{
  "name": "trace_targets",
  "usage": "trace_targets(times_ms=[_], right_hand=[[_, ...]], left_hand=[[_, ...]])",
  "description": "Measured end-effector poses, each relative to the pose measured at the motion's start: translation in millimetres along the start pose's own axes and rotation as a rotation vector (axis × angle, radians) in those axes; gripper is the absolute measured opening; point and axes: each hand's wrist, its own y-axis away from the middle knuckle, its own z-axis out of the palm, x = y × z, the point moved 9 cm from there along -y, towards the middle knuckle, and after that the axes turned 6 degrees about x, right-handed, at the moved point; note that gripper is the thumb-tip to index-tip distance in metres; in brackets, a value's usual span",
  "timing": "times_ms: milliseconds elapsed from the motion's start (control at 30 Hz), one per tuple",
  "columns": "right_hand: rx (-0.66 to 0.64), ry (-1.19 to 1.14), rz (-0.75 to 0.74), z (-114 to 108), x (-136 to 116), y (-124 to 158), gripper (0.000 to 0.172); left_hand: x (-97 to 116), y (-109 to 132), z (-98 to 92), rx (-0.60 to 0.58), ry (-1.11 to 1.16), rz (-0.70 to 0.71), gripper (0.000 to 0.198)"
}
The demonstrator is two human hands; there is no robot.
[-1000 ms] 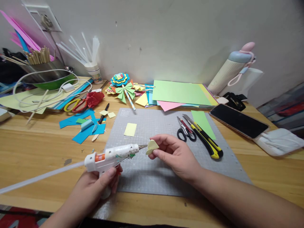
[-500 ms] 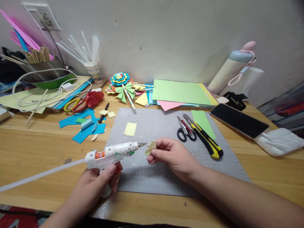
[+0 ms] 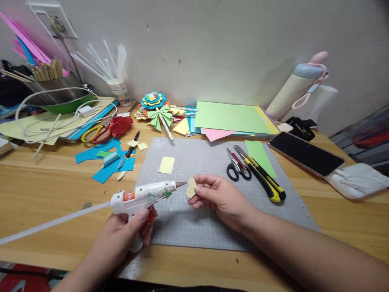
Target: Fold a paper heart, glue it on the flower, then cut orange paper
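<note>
My left hand [image 3: 135,227] is wrapped round the handle of a white hot glue gun [image 3: 152,194], with fingers at its red trigger. A long translucent glue stick [image 3: 57,223] sticks out of its back end. Between the thumb and fingers of my right hand [image 3: 219,194] is a small pale yellow paper cutout [image 3: 191,188] with rounded lobes. The metal nozzle points at the cutout with a small gap between them. Both hands are above the grey cutting mat [image 3: 194,231]. A pale yellow paper rectangle [image 3: 166,165] lies on the mat beyond the nozzle.
Black-handled scissors [image 3: 238,170] and a yellow-black utility knife [image 3: 263,176] lie on the mat's right. Blue paper scraps [image 3: 106,174] are at left. Behind stand paper flowers [image 3: 153,101] and stacked coloured paper [image 3: 231,117]; a phone [image 3: 305,154] rests at right.
The paper cutout has turned so its lobed face shows more fully. The glue gun has shifted slightly right, its nozzle nearer the cutout.
</note>
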Motion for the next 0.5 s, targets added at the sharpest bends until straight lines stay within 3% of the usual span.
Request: trace_targets(times_ms=[267, 500], right_hand=[[-0.003, -0.011, -0.026, -1.2, -3.8, 2.0, 0.031], [-0.068, 0.014, -0.033, 5.3, -3.3, 3.1, 0.034]], left_hand=[[3.4, 2.4, -2.3, -0.022, -0.202, 0.056, 0.053], [3.6, 1.5, -9.4, 0.044, -0.271, 0.035, 0.055]])
